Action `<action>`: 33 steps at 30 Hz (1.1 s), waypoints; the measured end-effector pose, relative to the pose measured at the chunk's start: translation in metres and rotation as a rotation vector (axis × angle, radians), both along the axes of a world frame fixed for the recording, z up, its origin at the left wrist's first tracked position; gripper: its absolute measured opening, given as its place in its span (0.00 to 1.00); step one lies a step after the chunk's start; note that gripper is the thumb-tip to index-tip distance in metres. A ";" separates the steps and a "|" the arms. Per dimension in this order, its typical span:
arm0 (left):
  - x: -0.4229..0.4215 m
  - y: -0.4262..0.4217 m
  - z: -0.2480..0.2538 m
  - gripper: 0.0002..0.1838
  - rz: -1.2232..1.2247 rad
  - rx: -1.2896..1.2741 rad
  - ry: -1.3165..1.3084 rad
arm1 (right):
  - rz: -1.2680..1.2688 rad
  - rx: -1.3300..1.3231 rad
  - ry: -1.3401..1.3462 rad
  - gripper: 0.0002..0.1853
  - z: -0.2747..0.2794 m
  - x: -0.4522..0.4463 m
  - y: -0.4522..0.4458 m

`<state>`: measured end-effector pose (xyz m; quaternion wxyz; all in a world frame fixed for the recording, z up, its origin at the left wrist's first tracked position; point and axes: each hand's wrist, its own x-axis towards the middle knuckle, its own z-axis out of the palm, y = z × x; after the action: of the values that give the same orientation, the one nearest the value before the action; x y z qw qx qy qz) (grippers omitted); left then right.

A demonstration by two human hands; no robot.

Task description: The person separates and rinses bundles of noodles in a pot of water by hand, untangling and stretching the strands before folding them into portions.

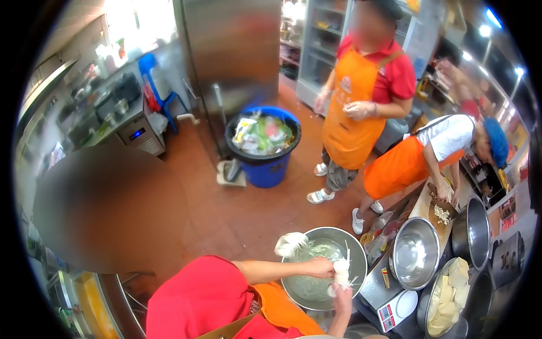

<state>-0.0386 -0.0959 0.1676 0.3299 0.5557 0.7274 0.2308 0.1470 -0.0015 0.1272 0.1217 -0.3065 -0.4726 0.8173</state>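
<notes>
Over a large metal basin (362,251) of cloudy water, my left hand (320,267) reaches in from the left, its fingers closed on a white, stringy bundle (341,274). My right hand (341,296) comes from below and closes around the bundle's lower end. Loose white strands stick out of the bundle. Another white bundle (291,244) lies at the basin's left rim. Pale strands float in the water.
A blue waste bin (265,169) stands ahead. One person in an orange apron (353,101) stands; another (395,169) bends over a cutting board (423,206). At right are an empty bowl (416,254), a scale (395,311) and a basin of pale slabs (449,299).
</notes>
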 end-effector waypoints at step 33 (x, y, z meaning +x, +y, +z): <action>-0.055 -0.032 -0.072 0.13 0.086 0.170 -0.046 | 0.032 0.103 -0.173 0.16 0.111 -0.077 0.030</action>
<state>-0.0939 -0.1277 0.0953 0.2879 0.5445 0.7207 0.3183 0.0698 0.0286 0.2384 0.0828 -0.3619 -0.5274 0.7642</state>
